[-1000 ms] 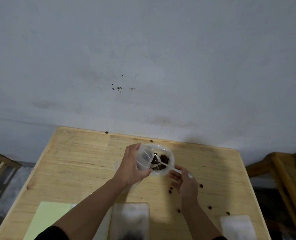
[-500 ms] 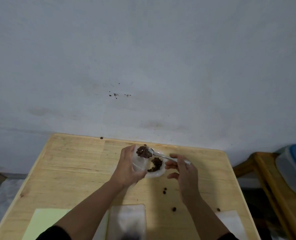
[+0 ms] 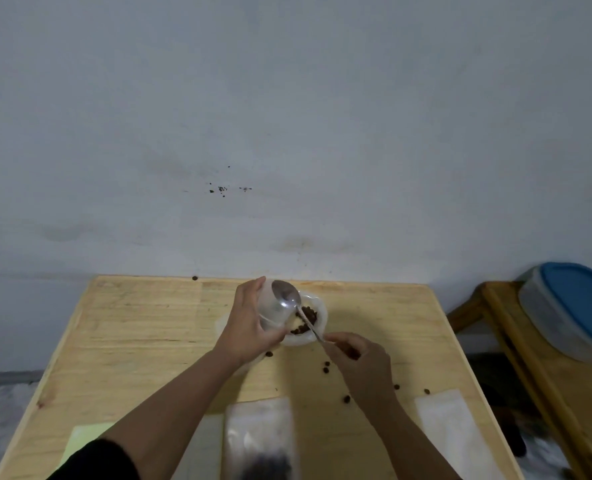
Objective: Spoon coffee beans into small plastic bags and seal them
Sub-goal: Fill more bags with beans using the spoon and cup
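the left hand (image 3: 249,323) has its fingers curled round a clear plastic bag (image 3: 273,306), held open near the far edge of the worktop (image 3: 142,327). the right hand (image 3: 360,358) pinches the handle of a spoon (image 3: 287,295), whose bowl sits at the bag's mouth. just beside them a white bowl (image 3: 317,320) holds coffee beans (image 3: 306,317); loose beans (image 3: 326,368) lie near the right hand.

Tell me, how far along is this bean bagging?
Midway. One filled bag lies at the near edge. Now the left hand holds a clear bag open while the right hand tips the spoon inside. Beans remain in the bowl, and an empty bag waits.
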`<state>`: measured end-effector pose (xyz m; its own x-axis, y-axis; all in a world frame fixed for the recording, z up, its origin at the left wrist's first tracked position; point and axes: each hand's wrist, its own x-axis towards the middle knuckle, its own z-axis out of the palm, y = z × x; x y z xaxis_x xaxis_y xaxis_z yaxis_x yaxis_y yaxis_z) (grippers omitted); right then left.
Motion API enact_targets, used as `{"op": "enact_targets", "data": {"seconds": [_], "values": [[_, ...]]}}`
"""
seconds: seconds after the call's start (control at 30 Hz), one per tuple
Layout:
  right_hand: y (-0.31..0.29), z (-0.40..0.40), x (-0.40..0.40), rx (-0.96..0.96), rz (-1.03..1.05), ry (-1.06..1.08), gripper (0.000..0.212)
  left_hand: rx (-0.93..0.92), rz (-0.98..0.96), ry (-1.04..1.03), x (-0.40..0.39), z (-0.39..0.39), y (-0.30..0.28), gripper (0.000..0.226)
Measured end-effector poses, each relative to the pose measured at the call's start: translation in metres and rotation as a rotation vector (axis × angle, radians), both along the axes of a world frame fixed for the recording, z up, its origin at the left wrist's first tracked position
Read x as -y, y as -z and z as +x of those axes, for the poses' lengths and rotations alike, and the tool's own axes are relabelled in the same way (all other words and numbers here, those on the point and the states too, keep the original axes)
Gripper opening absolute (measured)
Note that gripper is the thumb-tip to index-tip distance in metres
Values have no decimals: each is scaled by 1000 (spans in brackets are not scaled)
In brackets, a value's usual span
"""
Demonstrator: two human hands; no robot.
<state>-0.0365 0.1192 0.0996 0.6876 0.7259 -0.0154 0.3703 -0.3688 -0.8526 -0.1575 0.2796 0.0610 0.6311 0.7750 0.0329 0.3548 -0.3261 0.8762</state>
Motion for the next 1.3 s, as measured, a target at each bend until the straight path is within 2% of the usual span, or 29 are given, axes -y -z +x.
{"op": "enact_targets", "data": {"seconds": [0.07, 0.17, 0.3, 0.47, 0.67, 0.9, 1.03, 1.17, 1.23, 1.3], "values": [[2, -1, 6, -248, 86, 95, 18, 10, 12, 1, 2, -1, -2, 96], [12, 6, 14, -408, 149, 261, 19, 11, 38, 1, 3, -1, -3, 97], [36, 28, 22, -448, 105, 440, 19, 10, 43, -37, 8, 0, -3, 98], [65, 52, 24, -354, -113, 517, 20, -18, 67, -98, 18, 4, 1, 100], [78, 60, 25, -167, -292, 396, 13, -36, 79, -182, 32, 7, 4, 100], [80, 68, 24, -86, -327, 337, 12, -48, 100, -238, 47, 17, -2, 102], [50, 69, 13, -59, -188, 241, 16, -16, 80, -218, 60, 22, -13, 104], [-14, 61, -8, -348, 141, -78, 8, 30, 115, -163, 73, 29, -30, 103], [-39, 55, -14, -390, 141, -227, 10, 57, 122, -137, 79, 33, -41, 105], [-59, 50, -17, -327, 115, -275, 13, 76, 119, -109, 84, 36, -52, 109]]}}
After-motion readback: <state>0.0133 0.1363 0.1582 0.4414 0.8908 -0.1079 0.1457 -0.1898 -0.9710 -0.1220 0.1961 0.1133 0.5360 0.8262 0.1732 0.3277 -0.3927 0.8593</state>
